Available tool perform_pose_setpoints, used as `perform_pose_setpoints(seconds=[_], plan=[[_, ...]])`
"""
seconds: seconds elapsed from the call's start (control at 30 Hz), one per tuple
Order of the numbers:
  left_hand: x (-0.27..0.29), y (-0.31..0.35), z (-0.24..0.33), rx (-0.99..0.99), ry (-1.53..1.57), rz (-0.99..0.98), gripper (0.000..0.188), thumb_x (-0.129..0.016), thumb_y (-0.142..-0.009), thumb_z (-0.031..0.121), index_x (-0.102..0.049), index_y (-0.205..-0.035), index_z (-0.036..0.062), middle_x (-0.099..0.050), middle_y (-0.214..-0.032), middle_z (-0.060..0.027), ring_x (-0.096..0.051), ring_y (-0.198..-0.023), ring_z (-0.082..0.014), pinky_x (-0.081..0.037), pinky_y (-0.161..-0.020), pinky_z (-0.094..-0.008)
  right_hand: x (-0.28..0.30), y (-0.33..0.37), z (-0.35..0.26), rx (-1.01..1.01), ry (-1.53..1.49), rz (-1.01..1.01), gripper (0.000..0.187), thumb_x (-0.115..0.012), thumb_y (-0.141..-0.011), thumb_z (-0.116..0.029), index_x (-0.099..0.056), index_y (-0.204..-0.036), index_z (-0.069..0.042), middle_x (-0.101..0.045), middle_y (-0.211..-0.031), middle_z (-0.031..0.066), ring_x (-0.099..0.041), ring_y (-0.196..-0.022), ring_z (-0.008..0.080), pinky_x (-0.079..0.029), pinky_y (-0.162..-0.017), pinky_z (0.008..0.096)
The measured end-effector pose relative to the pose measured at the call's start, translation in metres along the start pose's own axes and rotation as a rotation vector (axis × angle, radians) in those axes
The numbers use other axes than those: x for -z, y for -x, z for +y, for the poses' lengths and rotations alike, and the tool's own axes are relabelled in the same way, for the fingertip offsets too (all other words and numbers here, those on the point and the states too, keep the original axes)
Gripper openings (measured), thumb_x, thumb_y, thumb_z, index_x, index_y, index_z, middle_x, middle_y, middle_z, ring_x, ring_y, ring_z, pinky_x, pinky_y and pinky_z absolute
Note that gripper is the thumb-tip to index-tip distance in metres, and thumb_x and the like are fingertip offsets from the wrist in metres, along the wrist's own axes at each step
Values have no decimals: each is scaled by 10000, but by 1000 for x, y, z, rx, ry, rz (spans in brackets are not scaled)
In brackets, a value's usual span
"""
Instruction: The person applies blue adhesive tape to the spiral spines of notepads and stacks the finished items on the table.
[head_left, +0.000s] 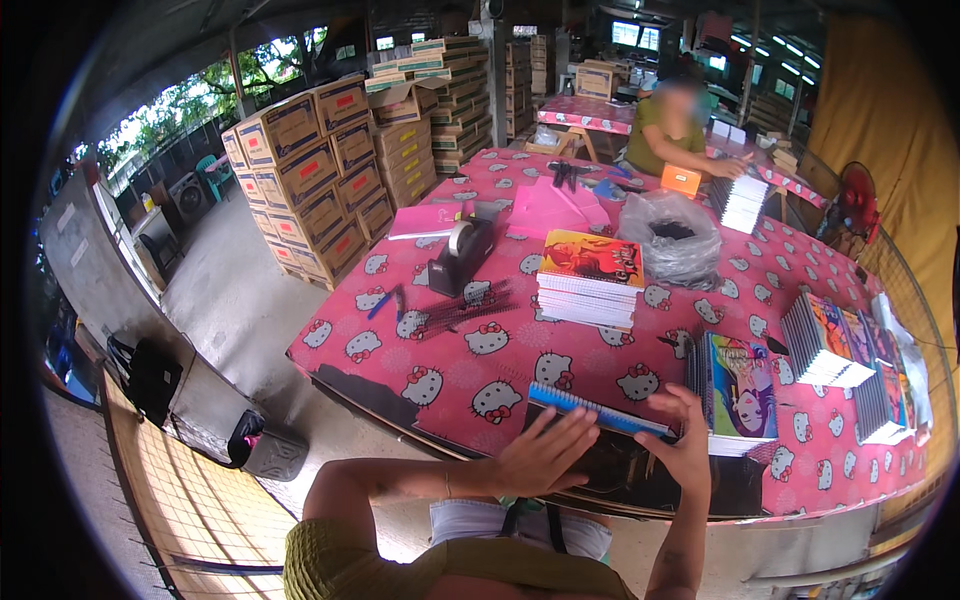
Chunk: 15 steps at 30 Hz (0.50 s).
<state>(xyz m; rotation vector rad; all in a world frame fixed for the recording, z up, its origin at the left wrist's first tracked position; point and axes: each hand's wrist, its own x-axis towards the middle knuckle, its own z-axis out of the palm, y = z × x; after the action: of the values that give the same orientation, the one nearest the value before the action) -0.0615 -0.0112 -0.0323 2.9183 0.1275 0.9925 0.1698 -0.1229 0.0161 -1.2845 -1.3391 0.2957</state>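
Note:
A spiral notebook [602, 410] with a blue edge and coil lies at the near table edge, its coil on the far side. My left hand [545, 452] rests on its left part with fingers stretched out flat. My right hand [686, 432] curves around its right end, thumb on the near side and fingers on the far side. Just right of that hand stands a stack of notebooks [738, 392] with a cartoon figure on the top cover. Farther off, another stack of spiral notebooks [590, 280] has an orange-red cover on top.
The table [485, 340] has a pink patterned cover. On it are a black tape dispenser [462, 250], loose black coils [470, 308], pink sheets [560, 207], a plastic bag [672, 240] and more notebooks [828, 338]. A co-worker [668, 135] handles notebooks opposite. Cartons [300, 175] stand left.

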Motion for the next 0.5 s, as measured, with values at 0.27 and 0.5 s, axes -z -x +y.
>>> perform_pose_setpoints(seconds=[0.27, 0.5], plan=[[31, -80, -44, -14, -140, -130, 486, -673, -893, 438, -640, -1160, 33, -594, -1275, -165, -509, -1322, -331, -294, -1139, -569, -36, 26, 52, -208, -148, 222, 193, -818, -824, -37, -738, -984, 36, -747, -887, 61, -669, -813, 100, -534, -764, 256], [19, -70, -16, 119, -319, -300, 925, -628, -860, 582, -391, -1473, -69, -366, -1543, -289, -327, -1467, -419, -250, -1151, -632, -53, 23, 46, -189, -140, 261, 199, -817, -838, -56, -744, -1008, 17, -762, -910, 76, -680, -819, 90, -545, -761, 256]])
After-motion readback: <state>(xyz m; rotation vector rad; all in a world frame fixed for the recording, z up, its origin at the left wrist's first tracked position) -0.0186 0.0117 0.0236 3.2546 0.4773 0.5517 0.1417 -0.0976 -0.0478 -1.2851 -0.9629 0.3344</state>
